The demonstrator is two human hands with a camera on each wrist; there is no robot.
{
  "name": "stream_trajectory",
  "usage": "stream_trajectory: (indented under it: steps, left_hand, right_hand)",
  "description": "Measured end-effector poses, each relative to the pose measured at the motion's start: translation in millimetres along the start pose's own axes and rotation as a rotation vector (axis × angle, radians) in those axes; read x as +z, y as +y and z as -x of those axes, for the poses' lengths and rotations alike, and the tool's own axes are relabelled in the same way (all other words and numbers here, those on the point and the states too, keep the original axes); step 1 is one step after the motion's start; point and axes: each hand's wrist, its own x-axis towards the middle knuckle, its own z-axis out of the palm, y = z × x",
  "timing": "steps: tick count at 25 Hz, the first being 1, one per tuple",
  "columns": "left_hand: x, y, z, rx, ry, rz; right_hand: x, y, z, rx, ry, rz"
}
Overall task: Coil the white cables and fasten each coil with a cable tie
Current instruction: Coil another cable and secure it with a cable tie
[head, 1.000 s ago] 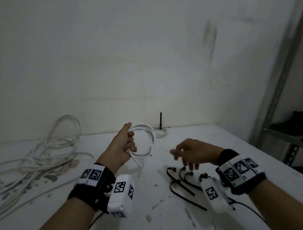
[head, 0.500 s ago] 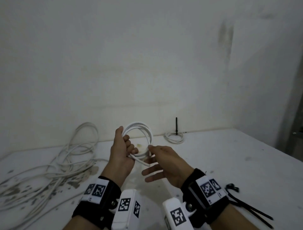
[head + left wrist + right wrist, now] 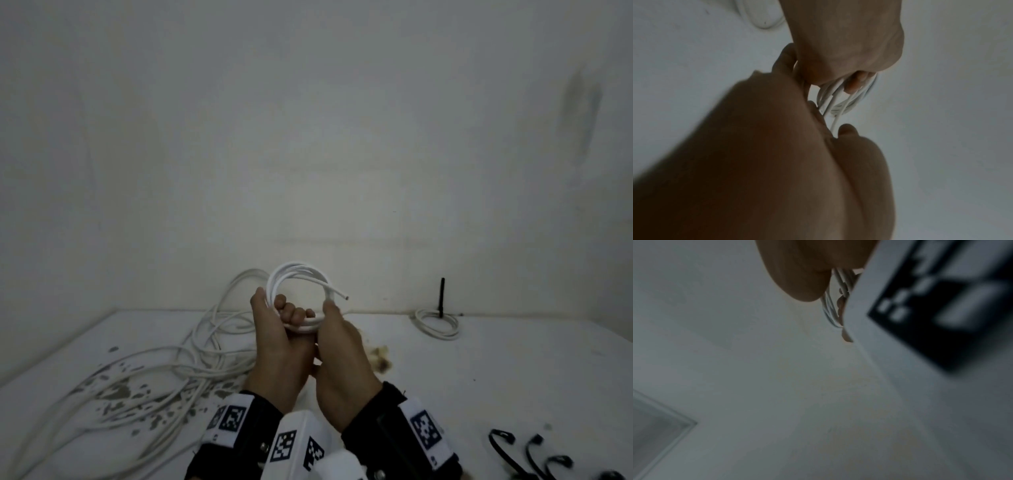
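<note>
Two hands are seen raised above a white table [image 3: 445, 377], both closed around one small white coil [image 3: 298, 274]. The coil is held upright between them: its lower arc is gripped by the curled fingers of the left hand [image 3: 277, 339], and its right side is pinched by the right hand [image 3: 342, 363], whose thumb lies against the strands. One cut end [image 3: 344, 297] is seen sticking out to the right, just above the right thumb.

One loose tangle of white cables [image 3: 147, 373] is spread over the table's left side, behind and beside the left hand. One more small coil [image 3: 436, 323] lies far right by the wall, with a black tie [image 3: 442, 296] standing upright from it. About four black ties [image 3: 534, 452] lie at the lower right corner, well apart from the hands.

In the left wrist view, the strands [image 3: 840, 100] are shown passing under the right hand's fingers [image 3: 857, 81], a detail hidden from the head camera. In the right wrist view, only a sliver of the strands [image 3: 831, 305] is seen, beside a blurred marker block [image 3: 941, 313].
</note>
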Motion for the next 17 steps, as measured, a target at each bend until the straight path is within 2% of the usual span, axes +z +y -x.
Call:
stream_trajectory:
  steps: [5, 8, 11, 15, 17]
  left_hand:
    - [-3, 2, 7, -0.045, -0.108, 0.035]
    - [-3, 1, 13, -0.059, -0.147, 0.008]
    - [-4, 0, 12, -0.031, -0.153, -0.042]
    - [-22, -9, 6, -0.011, -0.196, -0.269]
    - [-26, -8, 7, -0.074, -0.253, -0.320]
  right_hand:
    - [-5, -19, -16, 0.022, 0.070, -0.097]
    - [-15, -18, -24, -0.023, 0.038, -0.196]
    - [-20, -13, -28, -0.096, -0.034, -0.229]
    - [-19, -12, -38, -0.301, 0.019, -0.156]
    - [-25, -20, -43, -0.355, 0.028, -0.048]
